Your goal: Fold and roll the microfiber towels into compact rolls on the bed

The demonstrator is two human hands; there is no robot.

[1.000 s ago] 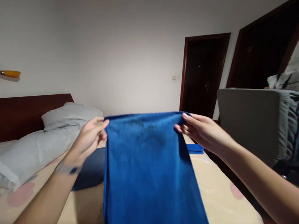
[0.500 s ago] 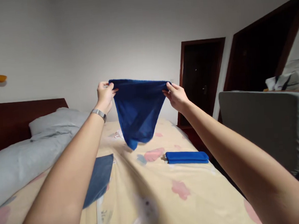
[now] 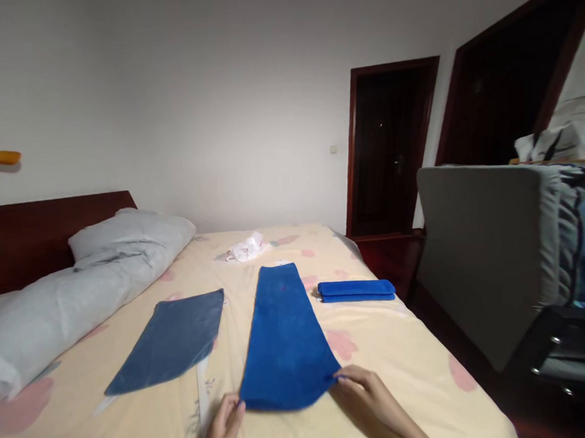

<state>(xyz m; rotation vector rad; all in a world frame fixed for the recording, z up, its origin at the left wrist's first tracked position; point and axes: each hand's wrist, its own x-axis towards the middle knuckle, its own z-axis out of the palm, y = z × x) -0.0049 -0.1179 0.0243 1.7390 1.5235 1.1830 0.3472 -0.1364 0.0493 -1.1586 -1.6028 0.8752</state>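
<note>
A long blue towel (image 3: 286, 333) lies stretched out over the bed, its far end flat and its near edge slightly lifted. My left hand (image 3: 225, 425) pinches the near left corner. At the near right corner, my right hand (image 3: 367, 394) pinches the cloth between thumb and fingers. To the left is a grey-blue towel (image 3: 173, 341), spread flat. A folded blue towel (image 3: 356, 290) rests on the right, beside the far half of the long one.
The bed (image 3: 408, 371) has a cream patterned sheet. A grey quilt (image 3: 92, 293) is heaped on the left by the dark headboard (image 3: 48, 239). White crumpled cloth (image 3: 248, 247) lies at the far side. Right of the bed stands a grey panel (image 3: 480, 252).
Both hands have come down and back toward me. The blue towel, held up in the air before, now lies lengthwise along the bed with its near corners still pinched.
</note>
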